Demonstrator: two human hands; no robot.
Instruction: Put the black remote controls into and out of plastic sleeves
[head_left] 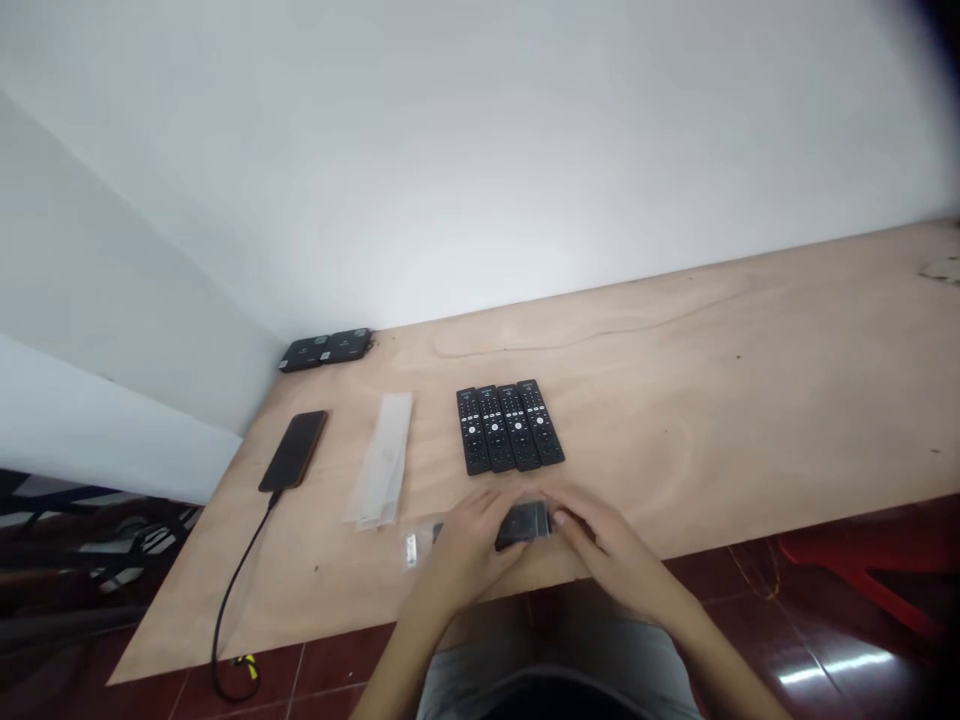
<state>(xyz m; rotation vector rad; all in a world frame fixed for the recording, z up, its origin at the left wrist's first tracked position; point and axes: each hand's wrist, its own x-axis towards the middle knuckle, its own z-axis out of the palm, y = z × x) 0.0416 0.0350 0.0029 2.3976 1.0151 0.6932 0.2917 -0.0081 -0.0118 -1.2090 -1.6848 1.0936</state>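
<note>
Near the front edge of the table, both hands are on a black remote control (pixel 523 523) that lies crosswise in a clear plastic sleeve (pixel 411 548). My left hand (pixel 466 545) covers its middle, with fingers and thumb closed around it. At the right end, my right hand (pixel 592 525) pinches the sleeve between thumb and fingers. The remote's button face cannot be made out. Just beyond the hands, several black remote controls (pixel 508 428) lie side by side in a row, buttons up. Left of them is a flat stack of translucent plastic sleeves (pixel 384 460).
A phone (pixel 294 450) lies at the left, with a black cable (pixel 238 580) running over the table edge. Two flat black boxes (pixel 325 349) sit in the back left corner against the white wall (pixel 480 170). A red chair (pixel 855 565) stands at the right, below the wooden table (pixel 750 410).
</note>
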